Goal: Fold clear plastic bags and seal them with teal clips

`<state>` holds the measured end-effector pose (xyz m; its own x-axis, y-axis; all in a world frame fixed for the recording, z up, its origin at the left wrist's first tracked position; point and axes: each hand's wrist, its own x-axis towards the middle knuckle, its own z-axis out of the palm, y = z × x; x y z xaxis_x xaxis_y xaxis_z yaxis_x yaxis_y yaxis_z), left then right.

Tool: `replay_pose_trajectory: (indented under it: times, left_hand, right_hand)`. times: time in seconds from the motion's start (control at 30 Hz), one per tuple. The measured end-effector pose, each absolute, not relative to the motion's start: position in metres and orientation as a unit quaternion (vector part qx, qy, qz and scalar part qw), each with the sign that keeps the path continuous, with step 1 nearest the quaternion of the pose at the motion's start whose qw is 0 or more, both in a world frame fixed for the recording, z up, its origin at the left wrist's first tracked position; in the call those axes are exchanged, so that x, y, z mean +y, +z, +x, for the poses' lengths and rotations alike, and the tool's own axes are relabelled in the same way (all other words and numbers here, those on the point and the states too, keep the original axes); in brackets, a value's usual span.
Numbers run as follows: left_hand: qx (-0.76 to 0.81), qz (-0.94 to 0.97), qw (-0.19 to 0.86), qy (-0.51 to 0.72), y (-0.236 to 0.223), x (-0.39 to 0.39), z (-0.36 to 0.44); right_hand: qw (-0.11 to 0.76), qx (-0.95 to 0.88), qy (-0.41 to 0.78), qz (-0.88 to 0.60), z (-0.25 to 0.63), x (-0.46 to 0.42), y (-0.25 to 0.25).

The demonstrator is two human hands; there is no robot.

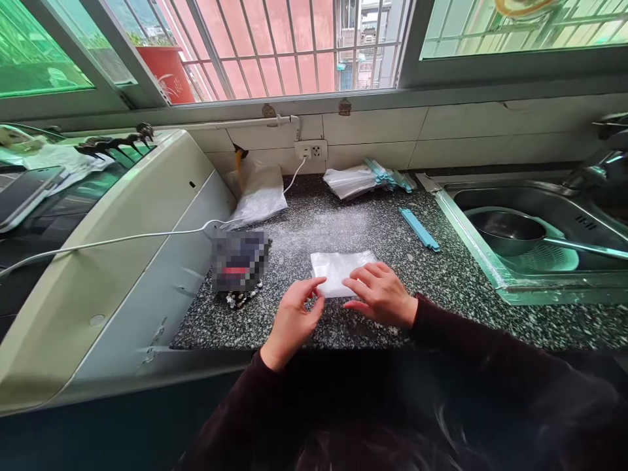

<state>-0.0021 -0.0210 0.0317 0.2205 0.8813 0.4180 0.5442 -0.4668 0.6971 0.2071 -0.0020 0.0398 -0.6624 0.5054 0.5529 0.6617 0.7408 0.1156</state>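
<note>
A thin stack of white, translucent plastic bags lies flat on the speckled countertop in front of me. At its near left corner is my left hand, with thumb and forefinger apart in a loose curve. Whether those fingertips touch the plastic I cannot tell. My right hand rests over the right side of the stack, fingers stretched out and slightly spread. Beyond it, a light-blue flat strip lies on the counter. Further back is a pile of clear bags with blue strips.
To the left stand a blurred dark object and a cream-coloured appliance. A white cable crosses toward the wall socket. Another plastic bag lies by the wall. On the right, the sink holds a pan.
</note>
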Motion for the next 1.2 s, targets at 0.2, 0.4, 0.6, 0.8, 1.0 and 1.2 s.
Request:
replay_pose_trajectory:
  times: [0.2, 0.4, 0.6, 0.8, 1.0, 1.2]
  left_hand:
    - [0.425, 0.764, 0.180, 0.451, 0.049, -0.017, 0.007]
    - [0.398, 0.795, 0.101, 0.447, 0.061, 0.014, 0.003]
    - [0.379, 0.716, 0.354, 0.467, 0.067, 0.045, 0.016]
    - [0.372, 0.623, 0.516, 0.455, 0.070, 0.059, 0.035]
    - [0.374, 0.550, 0.621, 0.416, 0.069, 0.062, 0.042]
    - [0.376, 0.546, 0.634, 0.398, 0.063, 0.058, 0.039]
  right_hand:
    - [0.292, -0.882, -0.153, -0.335, 0.197, 0.010, 0.045]
    - [0.433, -0.833, -0.009, -0.343, 0.216, 0.016, 0.057]
    - [0.533, -0.700, 0.218, -0.422, 0.225, 0.020, 0.057]
    - [0.557, -0.602, 0.363, -0.443, 0.234, 0.024, 0.057]
    - [0.577, -0.543, 0.400, -0.460, 0.235, 0.025, 0.060]
    - [0.536, -0.551, 0.426, -0.477, 0.231, 0.026, 0.062]
